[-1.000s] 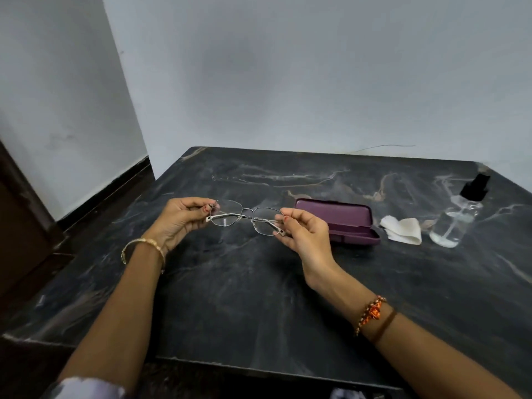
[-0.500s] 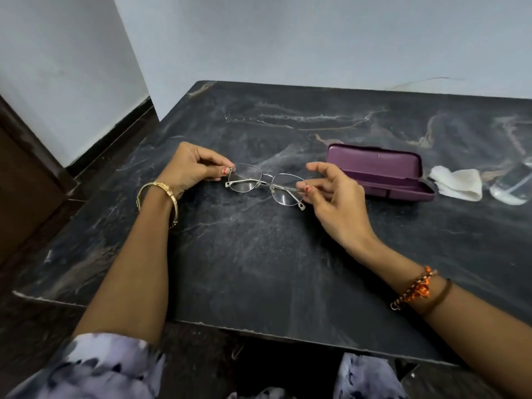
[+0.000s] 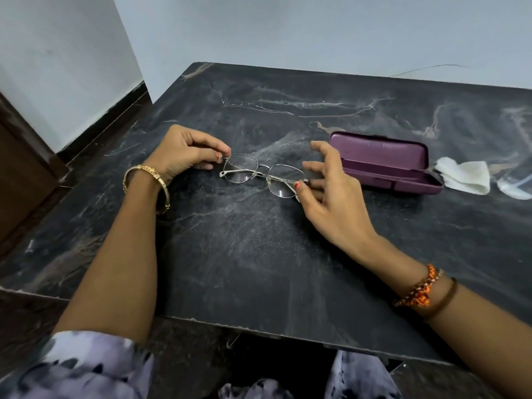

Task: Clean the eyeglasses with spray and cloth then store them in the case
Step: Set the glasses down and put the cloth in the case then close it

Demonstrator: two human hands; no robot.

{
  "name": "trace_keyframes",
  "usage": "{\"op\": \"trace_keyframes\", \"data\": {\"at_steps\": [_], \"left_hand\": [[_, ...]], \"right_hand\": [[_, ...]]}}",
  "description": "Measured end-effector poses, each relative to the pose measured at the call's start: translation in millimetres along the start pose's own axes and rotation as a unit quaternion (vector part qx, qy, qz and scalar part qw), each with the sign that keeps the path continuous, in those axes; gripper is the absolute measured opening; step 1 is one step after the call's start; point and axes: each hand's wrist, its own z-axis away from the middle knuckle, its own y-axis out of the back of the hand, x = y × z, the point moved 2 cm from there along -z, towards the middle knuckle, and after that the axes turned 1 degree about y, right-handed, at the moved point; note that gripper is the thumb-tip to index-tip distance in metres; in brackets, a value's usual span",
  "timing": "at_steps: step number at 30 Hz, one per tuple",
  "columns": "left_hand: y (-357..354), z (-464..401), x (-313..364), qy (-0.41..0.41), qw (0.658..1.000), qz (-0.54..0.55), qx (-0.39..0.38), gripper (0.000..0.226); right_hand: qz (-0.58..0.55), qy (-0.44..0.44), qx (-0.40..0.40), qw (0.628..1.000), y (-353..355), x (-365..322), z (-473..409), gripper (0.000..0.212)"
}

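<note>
The thin metal-framed eyeglasses (image 3: 260, 175) sit low over the dark marble table (image 3: 259, 254), temples folded. My left hand (image 3: 184, 154) pinches their left end between thumb and forefinger. My right hand (image 3: 328, 191) is at their right end with fingers spread apart; only the thumb tip touches the frame. The purple case (image 3: 383, 165) lies open just right of my right hand. A white cloth (image 3: 463, 175) lies crumpled right of the case. Only the clear base of the spray bottle (image 3: 515, 187) shows at the right edge.
The table's back edge meets a pale wall (image 3: 316, 33). Its left edge drops to a dark floor strip and a brown door (image 3: 17, 174). My patterned sleeve (image 3: 72, 367) and lap lie below the near edge.
The eyeglasses have come down towards the table. My right hand has loosened from a pinch to spread fingers. The view has tilted down and left, so most of the spray bottle is cut off.
</note>
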Motion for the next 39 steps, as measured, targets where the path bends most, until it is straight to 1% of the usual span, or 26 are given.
{"op": "trace_keyframes", "data": {"at_steps": [2,4,6,8,10,13,16,18,20,21,23,25,26,28,30,31,33,34,36,39], "left_hand": [[-1.4,0.3,1.4,-0.011,0.999,0.005,0.039,0.021],[-3.9,0.0,4.2,-0.036,0.994,0.023,0.103,0.015],[-7.2,1.4,7.3,-0.062,0.981,0.046,0.176,0.014],[-9.6,4.1,9.9,-0.088,0.966,0.045,0.240,0.016],[-11.8,8.8,15.3,-0.123,0.948,0.017,0.293,0.017],[-21.2,19.6,30.9,-0.193,0.911,-0.051,0.360,0.017],[-41.4,28.0,49.8,-0.236,0.893,-0.080,0.374,0.016],[-59.3,31.3,61.9,-0.256,0.893,-0.102,0.356,0.015],[-77.2,32.2,72.7,-0.268,0.894,-0.100,0.345,0.015],[-86.2,32.4,78.3,-0.270,0.895,-0.088,0.345,0.016],[-104.3,29.8,88.7,-0.267,0.897,-0.054,0.348,0.018],[-122.4,24.6,95.6,-0.261,0.900,-0.032,0.346,0.019],[-130.6,20.7,98.6,-0.256,0.904,-0.025,0.342,0.018],[-144.8,9.5,103.2,-0.229,0.914,-0.020,0.335,0.018],[-152.9,-3.5,103.6,-0.177,0.926,-0.031,0.332,0.027],[-156.5,-9.3,103.4,-0.149,0.934,-0.037,0.322,0.032],[-163.9,-14.4,102.0,-0.112,0.948,-0.045,0.294,0.036],[-166.8,-13.5,100.8,-0.106,0.951,-0.050,0.287,0.034],[-169.2,-11.0,98.4,-0.106,0.952,-0.059,0.280,0.034],[-166.5,-9.2,96.0,-0.118,0.951,-0.081,0.274,0.035]], "right_hand": [[0.023,0.015,-0.008,1.000,-0.1,-2.7,1.5,0.058],[0.065,0.051,0.006,0.997,0.5,-7.7,3.7,0.059],[0.095,0.104,0.053,0.989,2.6,-14.1,6.6,0.058],[0.121,0.147,0.100,0.977,5.4,-19.3,8.5,0.055],[0.132,0.180,0.129,0.966,7.8,-23.2,8.9,0.051],[0.104,0.248,0.161,0.949,11.9,-24.6,8.9,0.045],[0.049,0.307,0.211,0.927,16.9,-25.7,9.8,0.039],[0.034,0.346,0.245,0.905,25.0,-25.4,9.7,0.034],[0.036,0.370,0.274,0.887,40.9,-22.0,6.1,0.030],[0.032,0.365,0.289,0.885,52.7,-19.1,3.1,0.029],[0.032,0.326,0.325,0.887,81.7,-9.4,-3.9,0.026],[0.053,0.257,0.349,0.900,109.9,2.5,-9.2,0.023],[0.062,0.215,0.347,0.911,122.8,8.9,-11.2,0.022],[0.075,0.121,0.317,0.938,145.5,25.1,-14.4,0.020],[0.121,0.012,0.263,0.957,161.0,45.6,-17.2,0.019],[0.158,-0.041,0.232,0.959,165.9,56.2,-17.6,0.019],[0.243,-0.118,0.178,0.946,168.2,70.4,-14.9,0.020],[0.284,-0.135,0.159,0.936,165.8,73.9,-12.0,0.020],[0.334,-0.141,0.141,0.921,159.0,77.7,-7.2,0.019],[0.348,-0.152,0.126,0.916,153.7,80.7,-6.3,0.021]]}}
